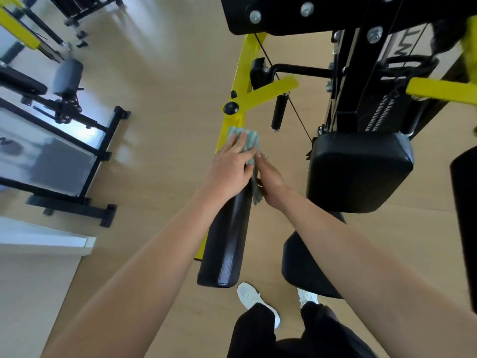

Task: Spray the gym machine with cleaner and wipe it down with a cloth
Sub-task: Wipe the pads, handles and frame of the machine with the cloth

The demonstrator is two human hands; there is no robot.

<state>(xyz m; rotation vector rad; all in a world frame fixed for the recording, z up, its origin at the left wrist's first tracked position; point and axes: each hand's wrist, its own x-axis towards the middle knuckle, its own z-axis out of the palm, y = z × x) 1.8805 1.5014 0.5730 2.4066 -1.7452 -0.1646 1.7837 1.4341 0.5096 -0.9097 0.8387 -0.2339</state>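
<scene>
The black and yellow gym machine [348, 81] fills the far right of the scene, its square black cushion [358, 171] to the right and a long black arm pad [227, 241] running near to far along a yellow bar [244, 63] at centre. The left hand [229, 169] lies flat with spread, straight fingers, pressing on the far end of that pad. The right hand [271, 182], fingers straight, presses against the pad's right side. The green-and-white cloth [249, 138] sits under both hands

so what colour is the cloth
Green-and-white patterned cloth, clearest in the head view.
</scene>
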